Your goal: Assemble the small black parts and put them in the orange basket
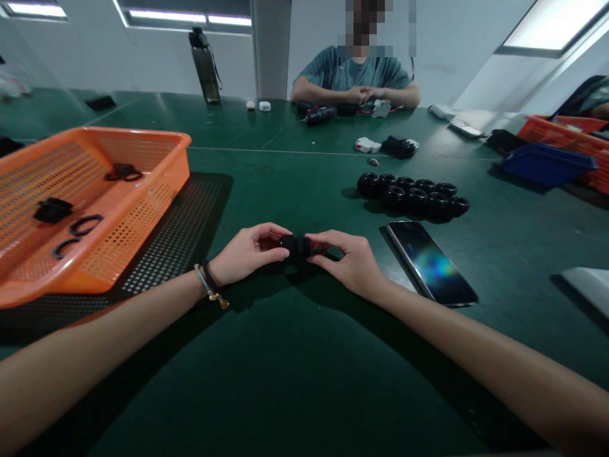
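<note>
Between my two hands is a small black part [295, 246], held just over the green table [295, 374]. My left hand [252, 251] pinches its left end between thumb and fingers, and my right hand [346, 257] pinches the right end. Its fine shape is too dark to make out. To the right of my hands, several black round parts [416, 197] stand grouped on the table. An orange basket [143, 222] at the left holds black rings [86, 225] and a black block-like part [53, 210].
A phone [431, 261] lies right of my right hand. Farther back are a drill [321, 115], a bottle [205, 66], gloves [398, 146] and a blue bin [547, 165]. A person [356, 79] sits opposite with hands together.
</note>
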A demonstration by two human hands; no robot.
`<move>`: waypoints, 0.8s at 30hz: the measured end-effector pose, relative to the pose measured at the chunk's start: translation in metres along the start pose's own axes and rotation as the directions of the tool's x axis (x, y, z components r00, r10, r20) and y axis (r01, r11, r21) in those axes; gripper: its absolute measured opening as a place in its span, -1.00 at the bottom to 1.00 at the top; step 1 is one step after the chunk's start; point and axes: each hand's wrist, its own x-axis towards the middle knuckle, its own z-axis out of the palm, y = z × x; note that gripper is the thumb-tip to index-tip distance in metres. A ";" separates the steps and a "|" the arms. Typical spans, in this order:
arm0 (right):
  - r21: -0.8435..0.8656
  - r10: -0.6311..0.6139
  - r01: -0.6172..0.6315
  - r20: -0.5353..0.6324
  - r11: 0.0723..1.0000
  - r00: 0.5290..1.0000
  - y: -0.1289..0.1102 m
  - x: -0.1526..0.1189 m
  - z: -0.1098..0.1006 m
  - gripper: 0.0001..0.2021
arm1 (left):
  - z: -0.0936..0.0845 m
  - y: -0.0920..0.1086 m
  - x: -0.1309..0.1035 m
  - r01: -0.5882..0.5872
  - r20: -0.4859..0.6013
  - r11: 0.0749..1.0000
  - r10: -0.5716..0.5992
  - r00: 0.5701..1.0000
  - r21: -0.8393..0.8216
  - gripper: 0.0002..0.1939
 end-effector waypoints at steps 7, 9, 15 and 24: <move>-0.063 -0.049 0.047 -0.026 0.997 0.998 -0.002 0.001 0.000 -0.75 | -0.001 0.001 0.000 -0.012 -0.001 1.000 0.012 1.000 0.013 -0.62; -0.062 -0.030 0.029 -0.019 0.998 0.999 -0.004 0.001 0.000 -0.75 | 0.000 0.002 0.000 -0.009 -0.005 1.000 0.009 1.000 0.006 -0.62; -0.017 0.012 -0.012 -0.011 1.000 1.000 -0.005 0.001 0.000 -0.77 | 0.000 0.004 -0.001 0.007 -0.009 1.000 -0.007 1.000 0.015 -0.63; 0.000 0.027 -0.027 -0.010 1.000 1.000 -0.004 0.001 0.001 -0.77 | 0.001 0.002 -0.001 0.014 -0.012 1.000 -0.013 1.000 0.006 -0.61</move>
